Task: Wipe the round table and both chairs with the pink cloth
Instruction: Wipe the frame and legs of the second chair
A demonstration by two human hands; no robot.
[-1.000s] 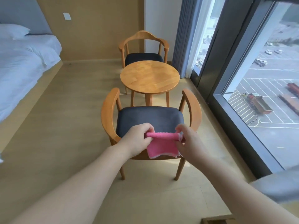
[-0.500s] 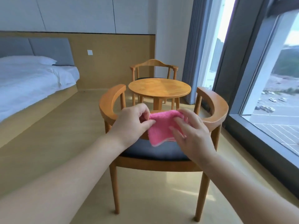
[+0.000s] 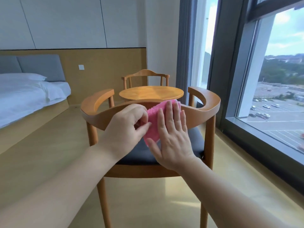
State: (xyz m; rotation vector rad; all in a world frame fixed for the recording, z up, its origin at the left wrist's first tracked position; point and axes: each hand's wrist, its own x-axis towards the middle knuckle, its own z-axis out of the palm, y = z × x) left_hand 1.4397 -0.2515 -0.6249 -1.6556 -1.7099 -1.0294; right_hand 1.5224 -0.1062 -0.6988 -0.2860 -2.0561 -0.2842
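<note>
Most of the pink cloth (image 3: 153,124) lies hidden under the right hand (image 3: 172,137) and behind the left hand (image 3: 126,130). The near chair (image 3: 204,111) hides the round table (image 3: 151,94) legs, and that table hides the far chair (image 3: 145,76) seat. Left of the near chair, the bed (image 3: 24,96) is cut off by the picture's edge.

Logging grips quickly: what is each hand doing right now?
Left hand: pinches the pink cloth.
Right hand: open, fingers flat on the cloth.
</note>
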